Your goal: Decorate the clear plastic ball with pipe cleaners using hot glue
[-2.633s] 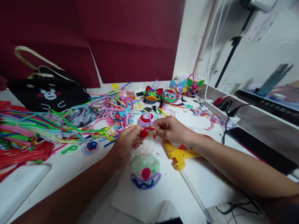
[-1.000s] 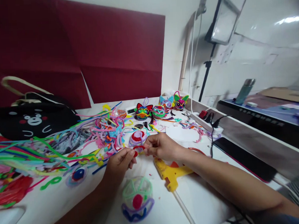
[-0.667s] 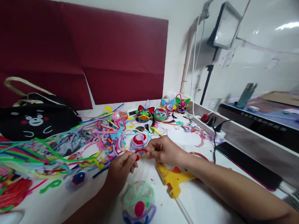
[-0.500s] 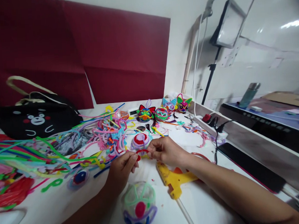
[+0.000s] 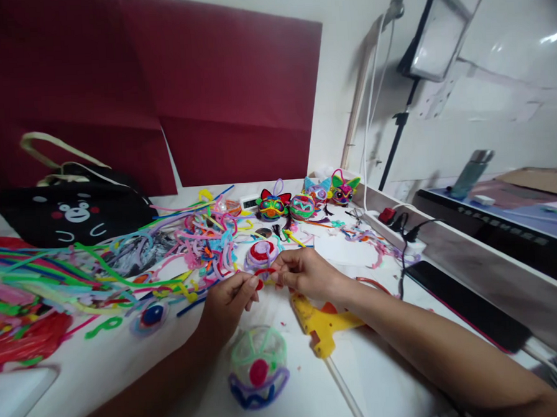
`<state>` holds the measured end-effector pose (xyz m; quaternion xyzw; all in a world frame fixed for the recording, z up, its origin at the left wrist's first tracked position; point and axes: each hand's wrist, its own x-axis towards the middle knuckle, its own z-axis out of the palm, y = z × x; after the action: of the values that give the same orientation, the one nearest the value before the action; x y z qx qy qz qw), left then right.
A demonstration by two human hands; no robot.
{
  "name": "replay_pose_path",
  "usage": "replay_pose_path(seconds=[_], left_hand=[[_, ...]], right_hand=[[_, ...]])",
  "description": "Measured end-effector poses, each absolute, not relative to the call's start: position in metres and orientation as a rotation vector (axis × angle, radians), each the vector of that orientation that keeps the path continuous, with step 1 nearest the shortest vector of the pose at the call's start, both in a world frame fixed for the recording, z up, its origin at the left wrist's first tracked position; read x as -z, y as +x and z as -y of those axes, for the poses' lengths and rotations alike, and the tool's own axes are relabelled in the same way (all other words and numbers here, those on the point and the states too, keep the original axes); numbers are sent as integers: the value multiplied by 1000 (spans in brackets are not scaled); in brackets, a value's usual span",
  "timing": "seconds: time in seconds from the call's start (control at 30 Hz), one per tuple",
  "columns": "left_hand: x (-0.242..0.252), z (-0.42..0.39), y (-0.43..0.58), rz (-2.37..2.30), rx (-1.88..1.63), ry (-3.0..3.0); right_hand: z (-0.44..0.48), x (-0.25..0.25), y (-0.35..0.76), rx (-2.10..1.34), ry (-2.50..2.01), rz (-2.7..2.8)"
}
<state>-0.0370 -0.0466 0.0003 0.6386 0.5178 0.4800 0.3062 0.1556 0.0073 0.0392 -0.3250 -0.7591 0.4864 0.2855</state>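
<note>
My left hand point(image 5: 228, 301) and my right hand point(image 5: 305, 274) meet above the white table point(image 5: 390, 377), both pinching a short red pipe cleaner piece point(image 5: 262, 276) between fingertips. Just below them on the table rests a clear ball point(image 5: 259, 365) wrapped with green, purple and red pipe cleaners. A yellow glue gun point(image 5: 322, 323) lies under my right wrist. Behind my hands sits a small dome point(image 5: 261, 253) wound in red and lilac.
A big heap of coloured pipe cleaners point(image 5: 99, 267) covers the left side. A black bear-face bag point(image 5: 73, 210) stands at the back left. Several finished colourful animal heads point(image 5: 301, 202) line the back. A power strip with cables point(image 5: 398, 224) and a dark tablet point(image 5: 465, 307) lie to the right.
The view has tilted up and shifted. My hands have kept hold of the red piece, working it between the fingertips, and it now looks straighter and smaller.
</note>
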Motion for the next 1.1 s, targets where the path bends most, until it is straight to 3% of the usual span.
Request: replay_pose_path(seconds=[0.4, 1.1], left_hand=[[-6, 50, -31, -1205, -1342, 1281], [-26, 52, -24, -1312, -1304, 1599]], right_hand=[[-14, -30, 157, -1313, -851, 2009], [-7, -43, 158, -1489, -795, 1977]])
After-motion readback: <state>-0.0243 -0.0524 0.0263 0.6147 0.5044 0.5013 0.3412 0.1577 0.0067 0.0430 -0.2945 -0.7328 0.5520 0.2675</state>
